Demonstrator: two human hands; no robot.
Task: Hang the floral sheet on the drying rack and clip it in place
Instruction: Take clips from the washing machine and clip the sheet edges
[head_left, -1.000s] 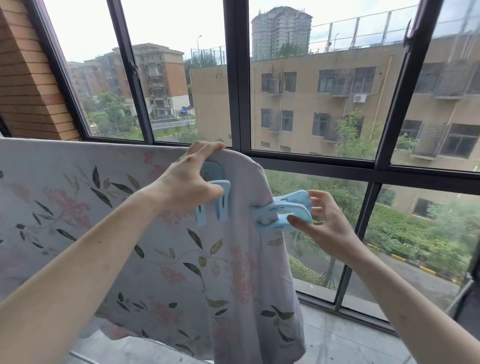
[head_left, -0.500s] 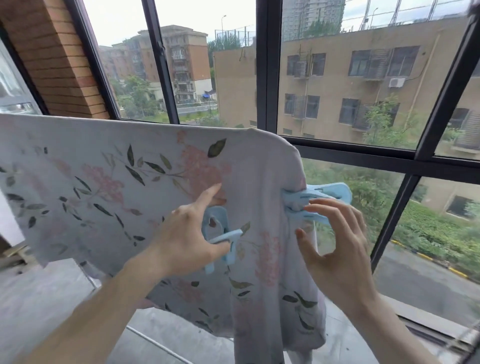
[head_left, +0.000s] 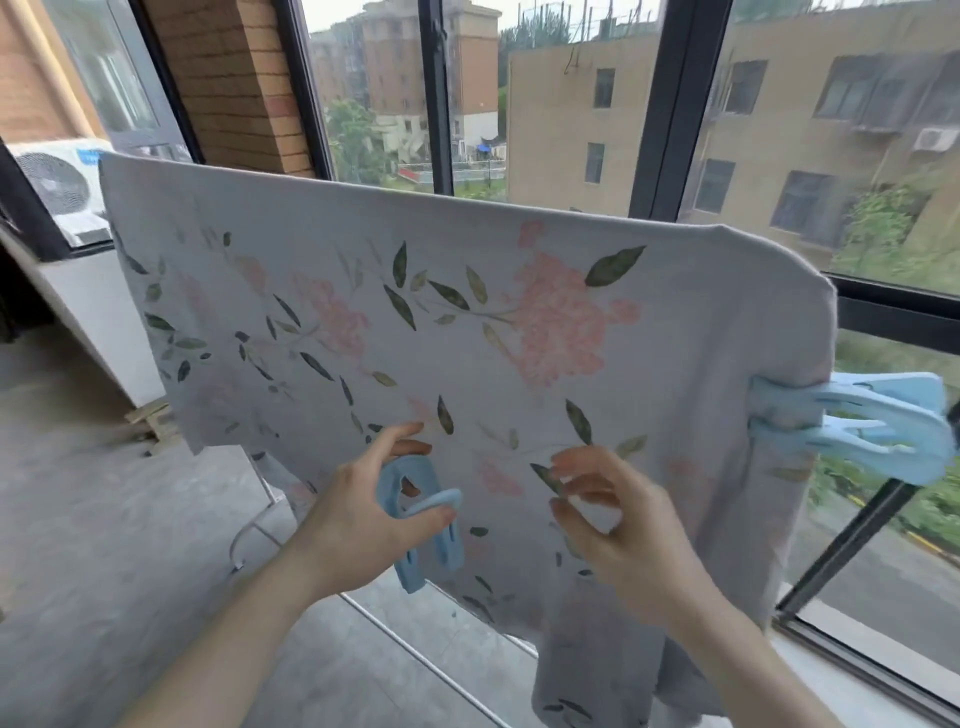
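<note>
Fingers (head_left: 400, 441) of the left hand (head_left: 358, 525) curl round a smooth pale-blue plastic clip (head_left: 421, 525); the right hand (head_left: 618, 525) hangs loosely curled, holding nothing. The soft grey floral cotton sheet (head_left: 467, 322) drapes over the thin metal drying rack (head_left: 260, 525), a second broad blue clip (head_left: 852, 426) biting its right edge.

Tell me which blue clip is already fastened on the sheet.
The blue clip at the right edge, clamped on the floral sheet. The other clip is held in the left hand.

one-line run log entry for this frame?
stage: clipping | floral sheet: draped over rack | blue clip: clamped on right edge | left hand: holds second clip | right hand: free
</note>
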